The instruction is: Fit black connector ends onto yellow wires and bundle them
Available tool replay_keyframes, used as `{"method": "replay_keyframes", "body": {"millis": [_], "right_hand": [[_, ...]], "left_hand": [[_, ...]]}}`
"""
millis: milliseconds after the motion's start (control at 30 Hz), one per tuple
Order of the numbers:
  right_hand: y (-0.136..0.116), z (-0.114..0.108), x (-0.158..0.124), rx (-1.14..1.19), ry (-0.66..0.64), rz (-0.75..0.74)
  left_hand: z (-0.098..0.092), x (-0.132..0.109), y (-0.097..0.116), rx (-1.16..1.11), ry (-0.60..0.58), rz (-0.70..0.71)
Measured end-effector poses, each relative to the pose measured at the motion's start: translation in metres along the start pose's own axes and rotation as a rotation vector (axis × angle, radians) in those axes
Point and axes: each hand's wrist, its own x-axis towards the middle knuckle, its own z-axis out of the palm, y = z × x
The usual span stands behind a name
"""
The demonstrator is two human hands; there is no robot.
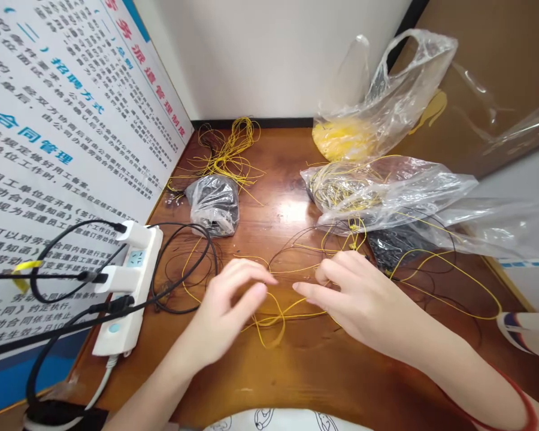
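Note:
My left hand (227, 308) is held over the middle of the wooden table, index finger and thumb stretched out with a gap between the tips. Opposite it, my right hand (359, 293) points its index finger left; its other fingers curl loosely and its thumb is hidden. I make out nothing gripped in either hand. Thin yellow cord (276, 320) lies in loose loops below and between the hands. More yellow strands pass behind the right fingers, near a small yellow tangle (354, 233). Whether the right hand touches a strand, I cannot tell.
A power strip (137, 287) with plugs and black cables stands left. Behind lie a yellow cord bundle (233, 149) and a plastic-wrapped dark package (214, 206). At right are clear bags holding yellow material (344, 140) and yellow cords (341, 191), plus a black packet (397, 245).

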Motion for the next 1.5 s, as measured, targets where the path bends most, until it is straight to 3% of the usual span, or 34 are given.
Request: {"method": "replay_keyframes", "body": {"millis": [67, 167, 333, 567, 767, 967, 1133, 1200, 1233, 1267, 1333, 1367, 1400, 1500], "right_hand": [[-0.006, -0.001, 0.005, -0.045, -0.016, -0.025], [-0.01, -0.002, 0.008, -0.06, -0.005, 0.018], [-0.002, -0.011, -0.002, 0.015, 0.029, 0.077], [0.019, -0.028, -0.035, -0.071, 0.207, 0.18], [0.023, -0.032, -0.056, -0.143, 0.188, 0.258], [0.031, -0.039, -0.073, -0.212, 0.216, 0.375], [0.029, -0.043, -0.072, -0.292, 0.175, 0.633], [0.012, -0.038, -0.059, -0.35, 0.26, 0.674], [0.0, -0.034, -0.052, -0.386, 0.349, 0.677], [-0.013, -0.029, -0.043, -0.429, 0.485, 0.589], [-0.038, -0.013, -0.027, -0.323, 0.535, 0.299], [-0.048, -0.003, -0.02, -0.175, 0.446, 0.145], [-0.054, 0.008, -0.014, -0.011, 0.396, 0.132], [-0.053, 0.042, -0.001, 0.573, 0.229, 0.446]], "left_hand": [[0.012, 0.005, 0.011, 0.148, -0.115, 0.04], [0.02, 0.01, 0.019, 0.304, -0.133, 0.05], [0.008, 0.009, 0.014, 0.201, -0.254, 0.022], [-0.012, 0.007, 0.005, 0.286, -0.243, -0.004], [-0.018, 0.011, 0.001, 0.242, -0.139, 0.011], [-0.035, 0.008, -0.007, 0.229, -0.096, -0.06], [-0.038, 0.007, -0.006, 0.275, -0.033, -0.057], [-0.03, 0.008, -0.003, 0.28, -0.045, -0.043], [-0.024, 0.009, -0.001, 0.287, -0.058, -0.037], [-0.017, 0.009, 0.001, 0.298, -0.078, -0.031], [-0.004, 0.01, 0.005, 0.324, -0.137, -0.009], [0.001, 0.01, 0.007, 0.332, -0.171, 0.01], [0.006, 0.009, 0.009, 0.336, -0.202, 0.03], [0.011, 0.007, 0.012, 0.326, -0.245, 0.07]]}}
